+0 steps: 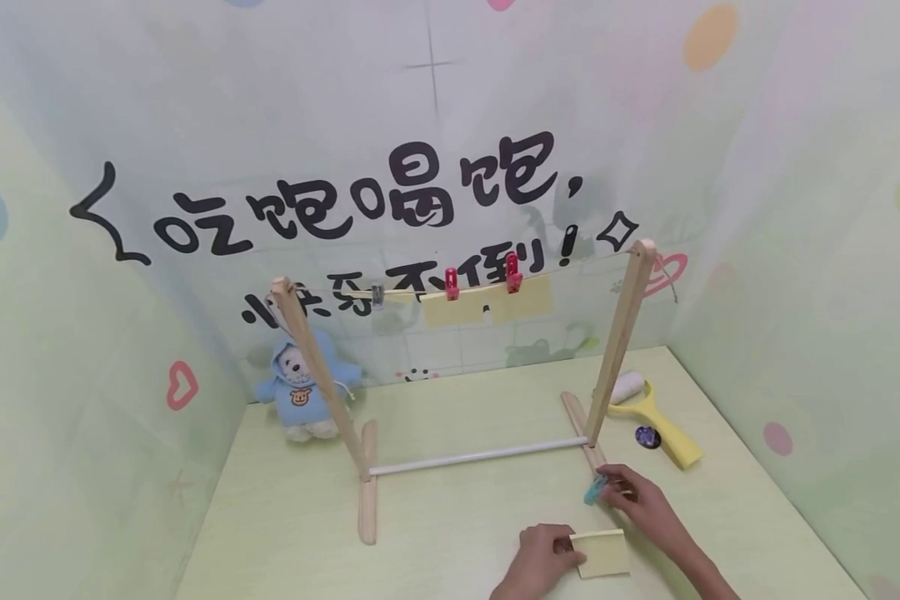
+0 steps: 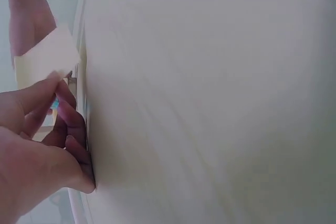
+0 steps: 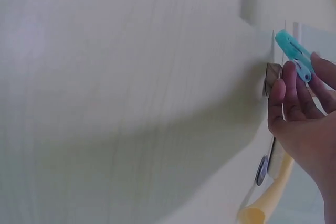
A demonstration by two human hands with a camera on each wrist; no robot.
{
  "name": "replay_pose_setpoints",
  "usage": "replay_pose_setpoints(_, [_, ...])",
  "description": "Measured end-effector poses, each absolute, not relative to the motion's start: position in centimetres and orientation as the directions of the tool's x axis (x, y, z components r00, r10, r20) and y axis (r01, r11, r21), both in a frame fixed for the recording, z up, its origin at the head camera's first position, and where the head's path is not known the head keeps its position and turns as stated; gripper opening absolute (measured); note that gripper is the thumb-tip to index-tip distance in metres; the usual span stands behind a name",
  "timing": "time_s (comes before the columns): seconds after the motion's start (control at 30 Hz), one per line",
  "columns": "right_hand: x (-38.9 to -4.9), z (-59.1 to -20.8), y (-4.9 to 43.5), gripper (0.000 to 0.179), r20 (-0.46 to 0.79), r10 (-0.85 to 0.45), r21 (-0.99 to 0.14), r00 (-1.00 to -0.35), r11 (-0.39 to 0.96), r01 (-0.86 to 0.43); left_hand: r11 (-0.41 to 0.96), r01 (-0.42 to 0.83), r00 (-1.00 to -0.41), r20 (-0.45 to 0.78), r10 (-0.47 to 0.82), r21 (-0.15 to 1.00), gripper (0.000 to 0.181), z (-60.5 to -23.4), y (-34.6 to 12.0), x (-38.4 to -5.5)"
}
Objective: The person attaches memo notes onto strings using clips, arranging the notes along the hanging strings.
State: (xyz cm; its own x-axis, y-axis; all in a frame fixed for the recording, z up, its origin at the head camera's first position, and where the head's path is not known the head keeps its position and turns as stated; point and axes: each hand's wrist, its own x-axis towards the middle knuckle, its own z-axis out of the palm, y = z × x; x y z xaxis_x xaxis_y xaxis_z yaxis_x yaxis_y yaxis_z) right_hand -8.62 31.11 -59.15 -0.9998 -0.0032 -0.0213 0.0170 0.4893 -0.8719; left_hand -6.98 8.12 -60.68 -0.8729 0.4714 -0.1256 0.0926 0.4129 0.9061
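Observation:
My left hand (image 1: 542, 560) pinches the left edge of a small yellow sheet of paper (image 1: 603, 557) between thumb and fingers, low over the table's front. In the left wrist view the paper (image 2: 47, 59) stands up from the fingertips. To the right and a bit farther back, my right hand (image 1: 645, 504) holds a teal clothespin (image 1: 595, 490) by one end; the right wrist view shows this clothespin (image 3: 294, 48) between thumb and fingers. Behind both hands, a string between two wooden posts carries yellow papers (image 1: 461, 310), red clothespins (image 1: 452, 284) and a grey clothespin (image 1: 377, 297).
The wooden post (image 1: 621, 350) and its foot stand just beyond my right hand, joined by a white rod (image 1: 480, 455) to the left post (image 1: 322, 375). A yellow-handled lint roller (image 1: 663, 425) and a dark round object (image 1: 648, 437) lie right. A plush bear (image 1: 303, 392) sits back left.

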Motion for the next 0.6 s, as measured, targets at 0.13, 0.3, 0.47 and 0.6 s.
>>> replay_pose_setpoints(0.13, [-8.8, -58.6, 31.2, 0.035, 0.038, -0.035, -0.875, -0.999, 0.481, -0.050, 0.373, 0.073, -0.872, -0.123, 0.474, 0.925, 0.009, -60.6, 8.0, -6.8])
replay_pose_setpoints(0.3, [-9.6, -56.9, 31.1, 0.029, 0.169, -0.069, -0.821, -0.983, 0.542, -0.179, 0.292, 0.070, -0.884, -0.077, 0.462, 0.954, 0.013, -60.6, 8.0, -6.5])
replay_pose_setpoints(0.47, [-10.2, -54.2, 31.0, 0.032, 0.411, -0.133, -0.711, -0.902, 0.572, -0.409, 0.291, 0.071, -0.888, -0.073, 0.453, 0.954, 0.023, -60.5, 8.1, -6.8])
replay_pose_setpoints(0.6, [-10.8, -50.5, 30.7, 0.042, 0.608, -0.148, -0.573, -0.780, 0.599, -0.560, 0.301, 0.086, -0.898, -0.057, 0.436, 0.950, 0.019, -59.9, 7.9, -8.0])
